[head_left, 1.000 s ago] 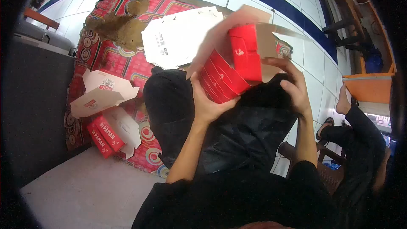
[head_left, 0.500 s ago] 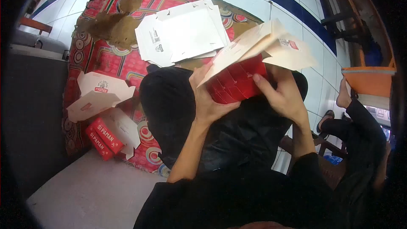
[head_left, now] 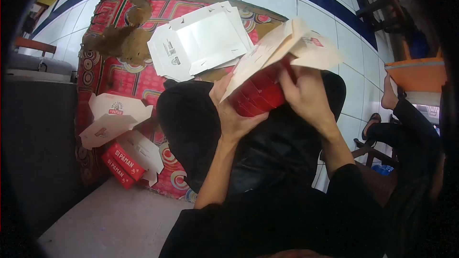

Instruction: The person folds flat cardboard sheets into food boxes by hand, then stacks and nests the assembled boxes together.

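Note:
Above my lap is a partly folded cardboard food box (head_left: 258, 91), red outside and cream inside, tilted with its cream flaps spread upward. Several ridges or layered edges run across its red side. My left hand (head_left: 232, 107) is closed around its left end, the thumb along the bottom and the other fingers mostly hidden behind it. At the right end, my right hand (head_left: 311, 95) grips the box, its thumb against the red side and its fingers out of sight beneath a flap. The raised flap on the right is blurred.
Flat white box blanks (head_left: 203, 43) lie on the patterned red mat (head_left: 126, 76) ahead. Folded red boxes (head_left: 123, 165) and open cream flaps (head_left: 112, 119) are at the left. A dark block (head_left: 43, 134) borders the mat; another person's leg (head_left: 406, 119) shows at right.
My right hand has shifted slightly up and its thumb has moved along the red side toward the flap. The right flap has swung a little leftward. The view has shifted slightly.

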The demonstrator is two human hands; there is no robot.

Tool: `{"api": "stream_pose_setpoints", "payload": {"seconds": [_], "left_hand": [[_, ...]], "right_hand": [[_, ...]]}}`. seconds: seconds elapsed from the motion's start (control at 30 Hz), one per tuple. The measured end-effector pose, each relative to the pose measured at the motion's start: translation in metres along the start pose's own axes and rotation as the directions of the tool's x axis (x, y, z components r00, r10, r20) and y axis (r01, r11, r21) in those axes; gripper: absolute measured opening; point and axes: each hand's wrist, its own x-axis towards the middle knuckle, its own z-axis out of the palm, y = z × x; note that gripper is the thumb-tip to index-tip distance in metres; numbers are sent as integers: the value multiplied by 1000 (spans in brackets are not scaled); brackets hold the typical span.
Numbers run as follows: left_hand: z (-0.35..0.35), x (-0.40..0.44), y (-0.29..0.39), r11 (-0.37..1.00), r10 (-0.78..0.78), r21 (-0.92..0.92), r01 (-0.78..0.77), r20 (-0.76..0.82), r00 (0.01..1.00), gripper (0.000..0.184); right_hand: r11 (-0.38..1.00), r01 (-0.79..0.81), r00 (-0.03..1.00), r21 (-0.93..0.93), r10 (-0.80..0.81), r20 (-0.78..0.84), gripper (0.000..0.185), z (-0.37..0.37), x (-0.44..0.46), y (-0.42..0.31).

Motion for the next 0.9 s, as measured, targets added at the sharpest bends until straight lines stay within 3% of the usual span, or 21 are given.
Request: {"api": "stream_pose_setpoints", "payload": {"seconds": [0.03,0.07,0.17,0.23,0.27,0.37,0.43,0.47,0.53,0.57,0.63,0.7,0.73,0.83,0.9], "left_hand": [[-1,-1,1,1000,3,-2,-3,5,1000,121],[-2,-2,2,1000,10,22,-11,13,1000,121],[-6,-4,3,997,37,63,-40,50,998,120],[-6,-2,3,994,62,80,-68,78,995,120],[-5,-1,3,1000,18,24,-19,35,999,118],[-3,-2,6,996,-55,-67,51,-50,997,116],[-3,-2,9,992,-80,-105,71,-81,994,115],[-4,0,10,996,-43,-75,40,-46,998,116],[-4,2,10,999,-3,-46,3,-5,1000,117],[-4,1,9,996,-13,-92,12,-16,1000,118],[-3,-3,7,990,-19,-138,16,-24,1000,120],[-2,-13,2,975,-111,-191,115,35,993,121],[-1,-17,0,975,-107,-190,111,33,994,121],[-2,-18,0,948,-213,-239,212,23,977,121],[-6,-15,5,930,-269,-240,278,71,961,121]], "right_hand": [[1000,-11,988,4,11,156,26,-2,-1,3],[997,70,979,32,-74,190,31,-1,-3,10],[996,58,949,-74,-32,313,35,5,-14,40],[992,122,930,-22,-106,352,33,-10,-10,39],[977,-72,949,200,5,316,31,-19,-6,34],[844,-151,988,515,106,116,27,-19,12,57],[989,-112,952,99,135,-273,30,-4,18,79],[989,-112,950,99,136,-281,30,8,17,115],[963,225,900,-150,-265,-346,39,26,13,190],[964,220,900,-148,-259,-351,39,23,14,191],[999,-31,976,-29,24,-217,47,9,16,183],[999,-40,983,-7,38,-182,46,5,14,176],[994,36,982,102,-16,-190,46,6,7,173],[944,17,958,328,79,-277,32,27,12,193],[972,-38,960,231,100,-262,29,27,10,194]]}}
